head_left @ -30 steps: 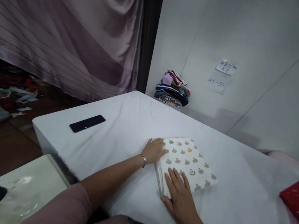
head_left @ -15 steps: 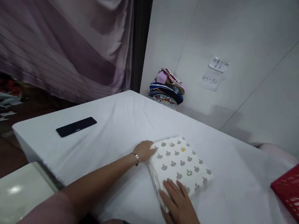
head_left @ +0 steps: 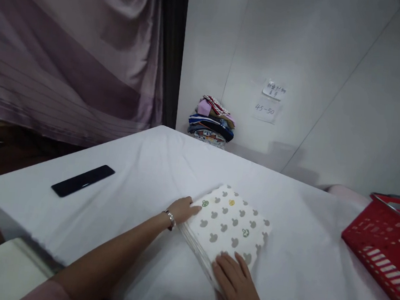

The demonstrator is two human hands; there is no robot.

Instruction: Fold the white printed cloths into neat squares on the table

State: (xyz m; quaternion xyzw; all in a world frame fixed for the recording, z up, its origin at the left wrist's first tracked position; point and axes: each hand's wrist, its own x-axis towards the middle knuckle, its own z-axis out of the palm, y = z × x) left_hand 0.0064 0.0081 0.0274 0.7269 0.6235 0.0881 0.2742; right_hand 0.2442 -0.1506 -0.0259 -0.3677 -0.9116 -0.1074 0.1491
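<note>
A folded white cloth [head_left: 230, 223] printed with grey, green and yellow mushrooms lies in several layers on the white-covered table. My left hand [head_left: 182, 209], a silver bracelet at its wrist, grips the cloth's left corner with the thumb over the top. At the near corner, my right hand [head_left: 235, 278] has its fingers over the printed top, holding the layered edge. The undersides of both hands are hidden.
A black flat phone-like slab [head_left: 83, 181] lies on the table [head_left: 142, 163] at the left. At the right edge is a red plastic basket [head_left: 382, 238]. Folded clothes [head_left: 212, 120] are piled beyond the far edge, by the wall with paper notes [head_left: 265, 110].
The view has turned slightly right, showing more of the red basket. Both hands keep their places on the cloth, which looks little changed.
</note>
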